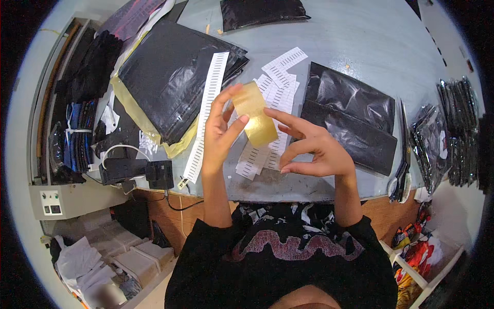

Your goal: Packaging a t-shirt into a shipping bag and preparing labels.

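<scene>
A roll of yellowish packing tape (255, 116) is gripped at its left side by my left hand (222, 127), thumb on the near side and fingers at the upper rim. At the roll's right edge is the index fingertip of my right hand (318, 150), whose fingers are spread with nothing held between them. Beneath the roll, printed label strips (283, 96) lie in an overlapping pile. One long label strip (213, 89) runs beside my left hand, partly over a stack of black plastic packages (166, 77). Two black plastic packages (355, 96) lie right of the strips.
Long scissors (402, 166) rest at the table's right edge, near stacked wrapped packages (457, 131). A black device (123, 170) with a cable sits front left. Another black package (264, 13) lies at the back. Folded garments (79, 135) fill the left shelf.
</scene>
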Demonstrator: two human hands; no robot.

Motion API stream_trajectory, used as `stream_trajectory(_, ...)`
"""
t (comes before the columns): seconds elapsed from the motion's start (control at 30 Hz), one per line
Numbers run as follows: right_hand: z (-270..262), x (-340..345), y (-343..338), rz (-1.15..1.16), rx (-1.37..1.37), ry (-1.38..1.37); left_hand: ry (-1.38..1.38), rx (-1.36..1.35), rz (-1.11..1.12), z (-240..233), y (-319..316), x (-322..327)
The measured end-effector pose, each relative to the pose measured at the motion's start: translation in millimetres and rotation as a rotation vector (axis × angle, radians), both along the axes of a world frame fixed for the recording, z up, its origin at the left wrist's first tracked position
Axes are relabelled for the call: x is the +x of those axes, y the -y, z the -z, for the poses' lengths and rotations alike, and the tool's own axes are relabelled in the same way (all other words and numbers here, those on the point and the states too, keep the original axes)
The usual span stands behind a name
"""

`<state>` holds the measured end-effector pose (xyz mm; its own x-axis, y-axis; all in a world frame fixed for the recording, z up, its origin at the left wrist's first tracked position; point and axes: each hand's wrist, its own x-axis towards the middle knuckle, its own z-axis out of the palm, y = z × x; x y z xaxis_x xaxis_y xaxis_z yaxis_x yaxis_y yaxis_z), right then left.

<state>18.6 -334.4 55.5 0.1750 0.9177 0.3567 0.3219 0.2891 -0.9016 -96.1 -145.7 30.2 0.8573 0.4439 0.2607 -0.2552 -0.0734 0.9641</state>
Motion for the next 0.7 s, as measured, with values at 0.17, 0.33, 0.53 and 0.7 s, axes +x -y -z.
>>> stream_trajectory(0.17,8.4,1.0,-1.0,0.018,0.055,-0.168,-0.018,-0.491,-0.187,-4.1,23.3,8.7)
stream_trajectory(0.33,15.8,1.9,-1.7,0.173,0.148,-0.341,-0.126,-0.849,-0.008,-6.6,24.0,6.5)
stream_trajectory(0.53,3.9,6.6,22.8,0.718,0.276,-0.356,-0.15,-0.717,0.077,-11.0,27.8,15.9)
stream_trajectory(0.7,-19.4,-7.1,35.6,0.757,0.099,-0.297,-0.105,-0.731,0.014,-20.1,35.3,18.3)
